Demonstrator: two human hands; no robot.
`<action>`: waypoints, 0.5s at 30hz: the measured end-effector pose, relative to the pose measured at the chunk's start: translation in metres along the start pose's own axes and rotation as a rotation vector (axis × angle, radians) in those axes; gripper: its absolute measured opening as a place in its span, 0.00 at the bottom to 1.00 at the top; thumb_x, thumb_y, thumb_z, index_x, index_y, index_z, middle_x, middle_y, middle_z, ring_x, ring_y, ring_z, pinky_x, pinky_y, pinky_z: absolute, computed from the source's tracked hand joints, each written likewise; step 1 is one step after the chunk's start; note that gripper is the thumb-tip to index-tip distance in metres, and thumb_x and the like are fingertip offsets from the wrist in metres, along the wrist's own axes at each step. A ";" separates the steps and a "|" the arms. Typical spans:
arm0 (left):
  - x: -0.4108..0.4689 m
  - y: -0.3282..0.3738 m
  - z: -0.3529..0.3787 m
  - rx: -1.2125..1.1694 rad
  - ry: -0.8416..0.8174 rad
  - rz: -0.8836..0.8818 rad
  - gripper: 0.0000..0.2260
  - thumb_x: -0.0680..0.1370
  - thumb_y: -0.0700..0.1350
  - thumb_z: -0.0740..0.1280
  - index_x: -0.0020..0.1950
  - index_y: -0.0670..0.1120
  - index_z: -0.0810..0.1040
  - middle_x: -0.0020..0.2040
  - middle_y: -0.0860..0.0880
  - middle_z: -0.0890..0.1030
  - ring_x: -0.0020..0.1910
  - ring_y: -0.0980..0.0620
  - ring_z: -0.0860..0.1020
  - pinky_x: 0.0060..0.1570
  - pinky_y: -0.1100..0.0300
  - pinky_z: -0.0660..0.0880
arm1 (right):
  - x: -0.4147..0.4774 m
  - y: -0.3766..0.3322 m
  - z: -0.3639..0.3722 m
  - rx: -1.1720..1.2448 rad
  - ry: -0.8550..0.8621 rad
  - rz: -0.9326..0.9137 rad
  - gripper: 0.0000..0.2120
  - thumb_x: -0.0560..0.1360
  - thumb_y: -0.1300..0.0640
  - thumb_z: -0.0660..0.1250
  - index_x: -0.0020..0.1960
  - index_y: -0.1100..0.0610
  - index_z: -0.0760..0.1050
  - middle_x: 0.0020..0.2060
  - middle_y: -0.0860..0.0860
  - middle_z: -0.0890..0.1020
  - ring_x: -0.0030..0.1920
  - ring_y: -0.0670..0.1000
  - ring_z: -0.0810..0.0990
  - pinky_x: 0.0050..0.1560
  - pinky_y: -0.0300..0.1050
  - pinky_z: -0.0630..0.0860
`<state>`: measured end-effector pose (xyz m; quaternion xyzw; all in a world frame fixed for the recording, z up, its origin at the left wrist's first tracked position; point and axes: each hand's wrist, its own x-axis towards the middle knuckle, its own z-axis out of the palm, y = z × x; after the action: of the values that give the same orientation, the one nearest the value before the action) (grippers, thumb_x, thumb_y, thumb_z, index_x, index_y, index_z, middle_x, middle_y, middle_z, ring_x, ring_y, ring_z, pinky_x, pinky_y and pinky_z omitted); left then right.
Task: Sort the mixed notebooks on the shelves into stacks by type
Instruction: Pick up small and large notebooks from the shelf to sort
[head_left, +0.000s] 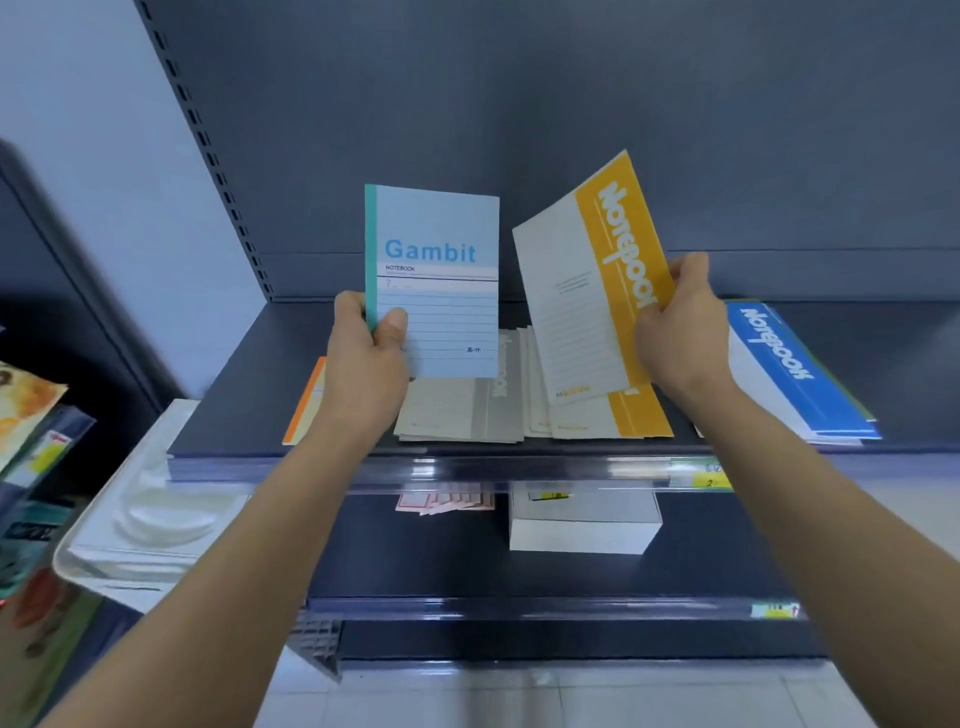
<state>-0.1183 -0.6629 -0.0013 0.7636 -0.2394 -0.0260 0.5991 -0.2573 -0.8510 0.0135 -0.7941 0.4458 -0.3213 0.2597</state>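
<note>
My left hand (366, 358) grips a light blue "Gambit" notebook (441, 270) upright by its lower left corner, above the shelf (234, 395). My right hand (680, 332) holds a yellow-banded "Notebook" (587, 280) tilted, lifted over a yellow-banded stack (618, 418). A grey-banded stack (462, 410) lies below the blue notebook. An orange-edged notebook (304, 405) lies flat, partly hidden behind my left wrist. A blue-banded stack (795, 374) rests at the right of the shelf.
Below, a lower shelf (727, 551) holds a white block of paper (582, 530) and pink labels (447, 503). A clear plastic tray (150, 519) stands at the left. Colourful books (31, 447) fill a rack at the far left. Yellow price tags (711, 475) sit on the shelf edge.
</note>
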 end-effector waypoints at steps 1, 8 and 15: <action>0.003 0.000 0.004 -0.004 -0.012 -0.002 0.04 0.82 0.43 0.55 0.52 0.43 0.64 0.40 0.54 0.70 0.36 0.59 0.68 0.25 0.77 0.65 | 0.002 0.005 0.001 -0.015 -0.008 0.025 0.13 0.78 0.64 0.56 0.61 0.57 0.62 0.44 0.53 0.74 0.43 0.55 0.74 0.43 0.52 0.74; 0.021 -0.009 0.025 0.016 -0.082 0.007 0.04 0.82 0.44 0.55 0.52 0.43 0.64 0.41 0.54 0.70 0.37 0.59 0.69 0.24 0.78 0.65 | 0.015 0.037 0.016 -0.090 -0.086 0.155 0.16 0.78 0.65 0.56 0.65 0.57 0.62 0.53 0.59 0.76 0.49 0.59 0.76 0.47 0.55 0.74; 0.032 -0.021 0.025 0.039 -0.096 -0.022 0.04 0.83 0.44 0.55 0.53 0.44 0.64 0.43 0.56 0.71 0.39 0.59 0.70 0.24 0.79 0.65 | 0.024 0.059 0.048 -0.167 -0.184 0.204 0.15 0.76 0.66 0.57 0.63 0.62 0.62 0.55 0.62 0.76 0.52 0.62 0.76 0.42 0.50 0.70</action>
<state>-0.0912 -0.6945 -0.0201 0.7756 -0.2600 -0.0645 0.5716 -0.2438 -0.8937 -0.0523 -0.7896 0.5238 -0.1811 0.2636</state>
